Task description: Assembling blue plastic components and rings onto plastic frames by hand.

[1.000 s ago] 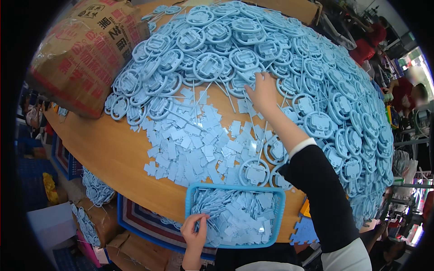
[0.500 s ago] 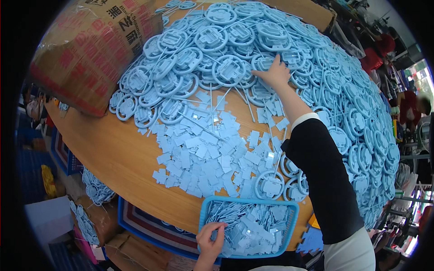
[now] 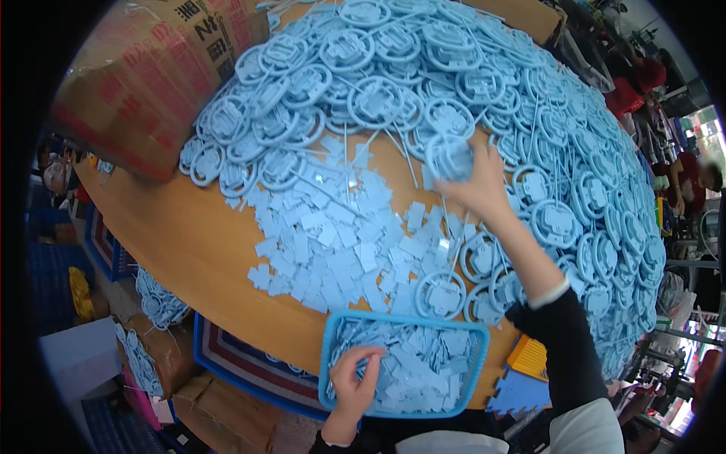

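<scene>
Even, soft light fills the middle, leaving the table [image 3: 174, 246] and the pale blue rings [image 3: 378, 102] bright, with only faint shadows in the gaps of the pile. Small white glints sit on the glossy chips [image 3: 325, 234], 1 of them right of the heap's centre. A window [image 3: 708, 140] at the right rim burns out to white, while the lower left is dim and the black sleeve [image 3: 567, 348] loses detail. The right hand [image 3: 482, 181] and its ring [image 3: 448, 157] are smeared by motion; the carton [image 3: 151, 91] looks soft. The fisheye bows the table's edge, tilts the background and leaves black corners.
</scene>
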`<state>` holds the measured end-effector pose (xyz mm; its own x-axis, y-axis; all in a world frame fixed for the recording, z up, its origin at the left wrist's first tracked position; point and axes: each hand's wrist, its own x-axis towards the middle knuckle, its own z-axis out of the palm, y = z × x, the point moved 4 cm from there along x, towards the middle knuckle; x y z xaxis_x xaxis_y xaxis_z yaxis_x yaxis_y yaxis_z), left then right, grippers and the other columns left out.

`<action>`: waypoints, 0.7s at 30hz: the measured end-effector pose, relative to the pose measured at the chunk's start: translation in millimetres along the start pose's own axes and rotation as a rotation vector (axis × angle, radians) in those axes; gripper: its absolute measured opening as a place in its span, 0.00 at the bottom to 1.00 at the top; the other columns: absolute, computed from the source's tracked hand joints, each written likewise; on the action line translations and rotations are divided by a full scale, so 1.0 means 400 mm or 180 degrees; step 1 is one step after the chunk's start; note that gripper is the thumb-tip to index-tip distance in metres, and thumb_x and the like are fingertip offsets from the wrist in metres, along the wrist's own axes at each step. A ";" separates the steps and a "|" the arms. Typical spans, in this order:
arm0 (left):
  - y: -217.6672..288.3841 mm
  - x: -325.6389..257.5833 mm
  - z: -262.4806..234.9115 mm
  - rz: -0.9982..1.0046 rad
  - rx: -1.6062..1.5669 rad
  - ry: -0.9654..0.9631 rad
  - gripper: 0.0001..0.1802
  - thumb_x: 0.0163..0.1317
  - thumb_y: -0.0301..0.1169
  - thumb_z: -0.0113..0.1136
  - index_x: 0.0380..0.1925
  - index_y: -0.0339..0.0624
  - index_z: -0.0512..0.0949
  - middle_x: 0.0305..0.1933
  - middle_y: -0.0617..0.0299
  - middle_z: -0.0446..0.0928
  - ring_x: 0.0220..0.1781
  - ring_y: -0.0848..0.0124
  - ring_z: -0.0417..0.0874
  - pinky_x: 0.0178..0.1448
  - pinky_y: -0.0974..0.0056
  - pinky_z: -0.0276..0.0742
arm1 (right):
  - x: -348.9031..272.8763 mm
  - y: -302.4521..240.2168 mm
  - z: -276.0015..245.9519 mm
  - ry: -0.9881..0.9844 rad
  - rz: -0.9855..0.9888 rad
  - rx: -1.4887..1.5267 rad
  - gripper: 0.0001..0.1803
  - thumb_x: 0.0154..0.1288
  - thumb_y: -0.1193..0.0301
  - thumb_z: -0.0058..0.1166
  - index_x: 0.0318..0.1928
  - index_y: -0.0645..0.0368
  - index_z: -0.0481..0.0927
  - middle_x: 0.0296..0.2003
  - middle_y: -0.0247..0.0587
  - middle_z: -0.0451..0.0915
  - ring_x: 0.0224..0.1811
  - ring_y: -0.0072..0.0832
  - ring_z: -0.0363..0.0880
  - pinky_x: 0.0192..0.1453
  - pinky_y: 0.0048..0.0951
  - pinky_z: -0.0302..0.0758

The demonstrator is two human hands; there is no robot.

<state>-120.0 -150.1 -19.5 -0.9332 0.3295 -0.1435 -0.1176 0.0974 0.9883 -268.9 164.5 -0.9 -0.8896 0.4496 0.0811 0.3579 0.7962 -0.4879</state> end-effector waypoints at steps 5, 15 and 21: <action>0.033 0.034 0.087 -0.1098 -0.2434 -0.0159 0.23 0.58 0.23 0.52 0.54 0.33 0.60 0.50 0.48 0.70 0.46 0.63 0.77 0.49 0.61 0.75 | -0.398 -0.112 -0.095 -0.0802 -0.0639 0.0643 0.47 0.27 0.64 0.67 0.53 0.67 0.61 0.45 0.54 0.61 0.48 0.47 0.61 0.52 0.41 0.60; 0.005 -0.063 0.088 -0.1491 -0.1927 0.0131 0.27 0.55 0.20 0.53 0.56 0.34 0.59 0.49 0.55 0.70 0.46 0.73 0.75 0.39 0.72 0.79 | -0.700 -0.012 -0.112 -0.0713 0.0108 0.1237 0.30 0.50 0.72 0.60 0.53 0.67 0.63 0.47 0.53 0.66 0.48 0.45 0.67 0.50 0.35 0.66; 0.061 -0.068 0.072 -0.1022 -0.1687 0.0043 0.28 0.58 0.24 0.50 0.59 0.35 0.55 0.53 0.53 0.67 0.48 0.72 0.74 0.37 0.71 0.79 | -0.720 0.038 -0.017 -0.0883 -0.0159 0.0033 0.17 0.52 0.77 0.54 0.44 0.67 0.71 0.40 0.53 0.70 0.42 0.46 0.71 0.44 0.37 0.70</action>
<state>-87.5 -129.7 6.8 -0.8271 0.3488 -0.4408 -0.5427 -0.2912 0.7878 -5.3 49.9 -25.8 -0.9503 0.2806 -0.1350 0.3099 0.8097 -0.4983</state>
